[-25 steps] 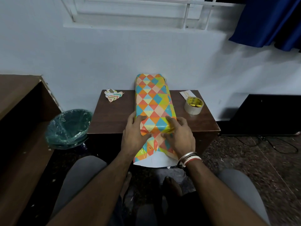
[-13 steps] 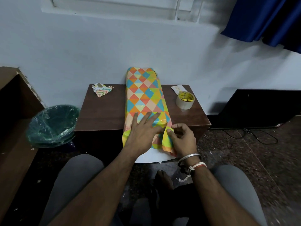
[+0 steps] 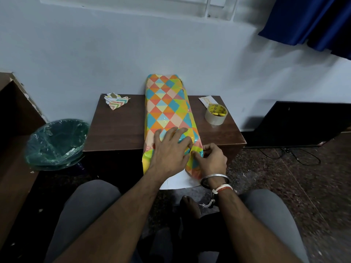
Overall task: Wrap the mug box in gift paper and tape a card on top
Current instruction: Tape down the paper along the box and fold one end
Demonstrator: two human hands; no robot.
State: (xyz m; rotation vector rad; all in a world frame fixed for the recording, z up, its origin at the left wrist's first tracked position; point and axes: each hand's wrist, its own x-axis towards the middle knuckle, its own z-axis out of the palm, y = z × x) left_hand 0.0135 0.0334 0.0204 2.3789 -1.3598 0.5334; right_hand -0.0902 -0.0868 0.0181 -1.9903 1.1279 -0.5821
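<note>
Small brown table [image 3: 117,133] against a white wall [image 3: 95,63], with the paper-wrapped box [image 3: 167,109] lying lengthwise down the middle, its near end hanging off the front edge. Left hand [image 3: 169,150] is spread flat, pressing on top of the paper, while the right hand [image 3: 210,158] pinches the loose flap at the near right corner. Tape roll [image 3: 216,113] and card [image 3: 207,100] sit to the right, a folded paper scrap [image 3: 116,101] far left, and a lined bin [image 3: 57,143] on the floor.
</note>
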